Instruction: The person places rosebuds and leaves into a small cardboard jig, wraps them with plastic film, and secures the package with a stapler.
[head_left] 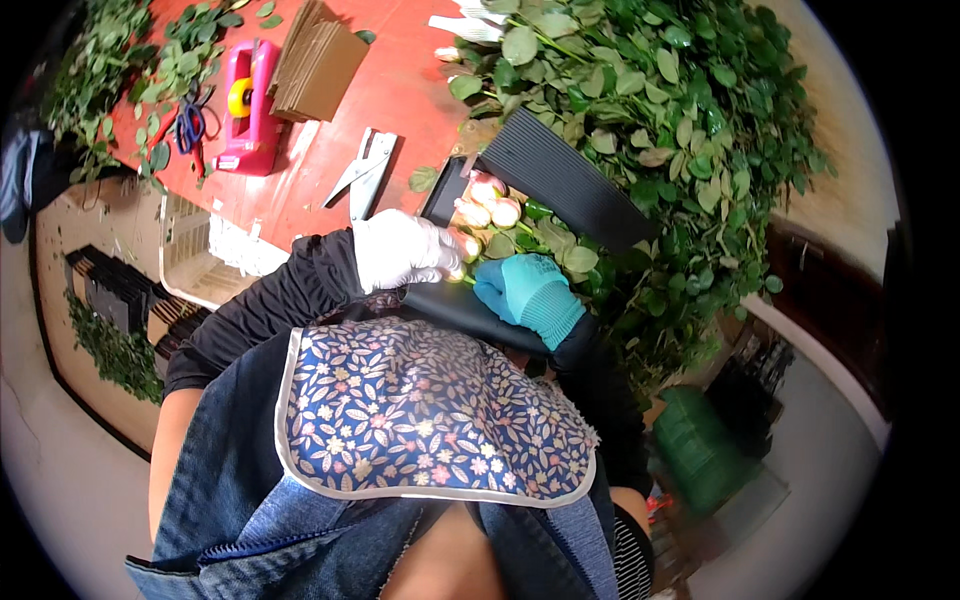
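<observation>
Pale pink roses (487, 204) lie with their heads together in a black tray (443, 196) at the table's near edge. My left hand (405, 250), in a white glove, closes its fingers on a rose (466, 245) at the near side of the bunch. In a teal knit glove, my right hand (532, 297) is closed around a rose stem just right of that head; its fingertips are partly hidden. Beyond both hands, a ribbed black panel (565, 180) slants up over the stems and leaves.
A large heap of leafy rose stems (690, 130) covers the right side. On the red table (330, 60) are a pink tape dispenser (250, 110), folded cardboard (318, 62), scissors (190, 128) and a pale metal tool (366, 172). A cream crate (190, 250) stands below its left edge.
</observation>
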